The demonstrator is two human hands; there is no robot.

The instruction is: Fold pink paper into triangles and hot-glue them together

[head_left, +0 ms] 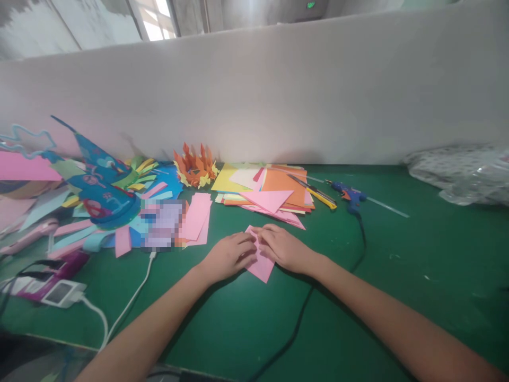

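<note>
A folded piece of pink paper (263, 265) lies on the green table between my two hands. My left hand (230, 255) has its bent fingers on the paper's left edge, holding it against the table. From the other side, my right hand (287, 249) grips the paper near its top, fingers curled and close together. Parts of the paper are covered by my fingers, so its full fold cannot be seen. Just beyond my hands, folded pink triangles (268, 200) rest on a stack of coloured paper (286, 187).
A yellow utility knife (324, 199) and a blue glue gun (350, 197) with a black cable lie back right. An orange paper crown (195, 167) stands near the wall. Leftward are pink sheets (198, 217), a blue cone hat (103, 199), paper strips and a power strip (55, 284).
</note>
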